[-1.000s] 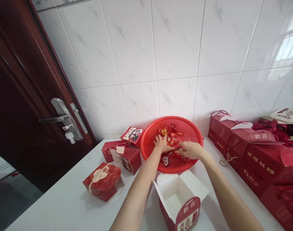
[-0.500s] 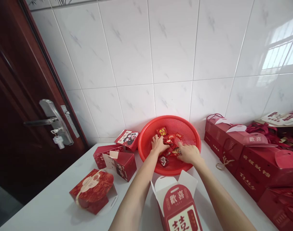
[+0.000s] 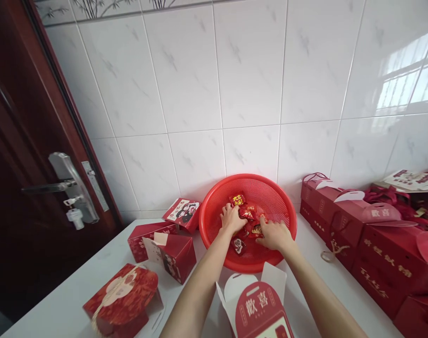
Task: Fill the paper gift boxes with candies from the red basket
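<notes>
1. Inside the red basket (image 3: 277, 199), at the far middle of the table (image 3: 59, 305), lies a loose heap of small red packets (image 3: 247, 213).
2. The left hand (image 3: 231, 219) reaches over the left of this heap. Its fingers are spread and bent down onto the packets; I cannot tell whether it pinches one.
3. The right hand (image 3: 275, 234) reaches in from the right, its fingertips at a patterned packet (image 3: 256, 230). Thumb and forefinger stand apart; whether they grip the packet I cannot tell.
4. A packet with yellow lettering (image 3: 237, 200) lies at the far side of the heap, just beyond the left hand. A dark packet with a white mark (image 3: 238, 245) lies at the near side, between the two hands.
5. Near the viewer, between the forearms, stands a box (image 3: 259, 305) with its flaps up, partly cut off by the lower edge.
6. On the left are a patterned box (image 3: 124, 298) with a rope handle, an open box (image 3: 180, 256), another red box (image 3: 143, 239) behind it, and a picture box (image 3: 183, 212) just beside the basket.
7. Along the right runs a row of boxes (image 3: 351, 216), a twine loop (image 3: 328, 256) at its left side.
8. Far left is a door (image 3: 20, 164) with keys (image 3: 75, 217) at its lock; a tiled wall (image 3: 249, 70) rises behind the basket.
</notes>
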Tool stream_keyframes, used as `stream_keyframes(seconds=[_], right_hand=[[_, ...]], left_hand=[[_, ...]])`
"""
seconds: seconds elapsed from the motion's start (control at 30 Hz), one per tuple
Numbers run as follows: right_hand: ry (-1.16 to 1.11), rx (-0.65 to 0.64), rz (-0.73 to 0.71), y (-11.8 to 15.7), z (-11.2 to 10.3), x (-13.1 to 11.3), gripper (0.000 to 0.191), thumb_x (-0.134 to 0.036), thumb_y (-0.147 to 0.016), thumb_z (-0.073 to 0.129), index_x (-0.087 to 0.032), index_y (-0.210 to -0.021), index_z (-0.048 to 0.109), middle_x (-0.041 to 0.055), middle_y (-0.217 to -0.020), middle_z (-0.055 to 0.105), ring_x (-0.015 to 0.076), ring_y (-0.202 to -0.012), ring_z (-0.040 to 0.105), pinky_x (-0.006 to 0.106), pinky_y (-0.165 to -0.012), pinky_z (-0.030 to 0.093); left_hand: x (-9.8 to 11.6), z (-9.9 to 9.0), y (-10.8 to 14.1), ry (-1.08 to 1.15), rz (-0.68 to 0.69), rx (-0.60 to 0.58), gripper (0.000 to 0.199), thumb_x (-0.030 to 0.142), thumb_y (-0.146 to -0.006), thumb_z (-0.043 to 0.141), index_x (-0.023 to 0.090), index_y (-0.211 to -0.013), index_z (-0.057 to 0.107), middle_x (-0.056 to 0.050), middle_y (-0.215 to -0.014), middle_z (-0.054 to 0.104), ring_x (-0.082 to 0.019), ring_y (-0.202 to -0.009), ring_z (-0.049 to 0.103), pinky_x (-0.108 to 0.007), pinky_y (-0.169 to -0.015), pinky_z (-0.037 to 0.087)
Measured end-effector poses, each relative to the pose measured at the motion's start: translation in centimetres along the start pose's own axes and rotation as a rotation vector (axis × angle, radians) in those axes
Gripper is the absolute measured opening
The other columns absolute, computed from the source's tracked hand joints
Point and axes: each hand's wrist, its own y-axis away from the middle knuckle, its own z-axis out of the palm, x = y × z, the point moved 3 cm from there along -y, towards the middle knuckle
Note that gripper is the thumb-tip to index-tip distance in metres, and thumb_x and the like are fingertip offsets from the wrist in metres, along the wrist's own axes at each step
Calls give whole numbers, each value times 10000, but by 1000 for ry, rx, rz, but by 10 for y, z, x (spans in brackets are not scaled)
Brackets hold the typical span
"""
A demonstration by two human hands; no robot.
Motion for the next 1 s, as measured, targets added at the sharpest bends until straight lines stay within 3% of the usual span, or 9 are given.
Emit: stream_keyframes(seconds=[0.1,0.23,0.47,0.73,0.87,1.0], right_hand=[[11,148,13,-5,7,-1,684,-309,-902,574,-46,-1499,369,271,-1297,600,361,-1178,596,457,-987,372],[20,313,22,-15,18,-2,614,-233,-911,539,-92,-1493,405,247,-1276,601,351,-1163,589,437,-984,365],[-5,378,58,-31,32,-1,524,-267,-905,574,-119,-1401,491,220,-1230,595,346,-1120,577,423,-941,371],[-115,420,147,-44,50,-2,361,-257,-896,571,-135,-1235,551,182,-1139,606,313,-1065,565,402,-918,355],[-162,413,183,-45,58,-4,329,-273,-888,607,-145,-1187,563,176,-1128,608,306,-1031,565,400,-892,365],[-190,457,203,-44,61,-6,297,-269,-880,629,-139,-1142,576,180,-1118,609,304,-1008,555,404,-880,370]], left_hand=[[-1,2,1,32,22,130,289,371,-831,613,235,-1079,671,-108,-1429,485,-317,-1340,433,-444,-1067,405],[-1,6,-1,15,93,272,347,319,-805,637,215,-1133,675,-116,-1527,385,-330,-1410,347,-452,-1151,333],[0,5,-11,1,185,271,411,384,-768,679,214,-1141,672,-98,-1576,334,-346,-1438,301,-461,-1197,293],[4,24,-12,14,309,296,182,316,-820,639,228,-971,690,-79,-1493,473,-327,-1339,440,-449,-1166,335],[7,31,-10,103,390,461,70,216,-764,673,209,-833,678,-106,-1376,586,-317,-1248,536,-464,-1098,409],[4,32,-8,177,418,612,154,176,-719,708,200,-867,676,-141,-1301,624,-340,-1193,573,-529,-1092,396]])
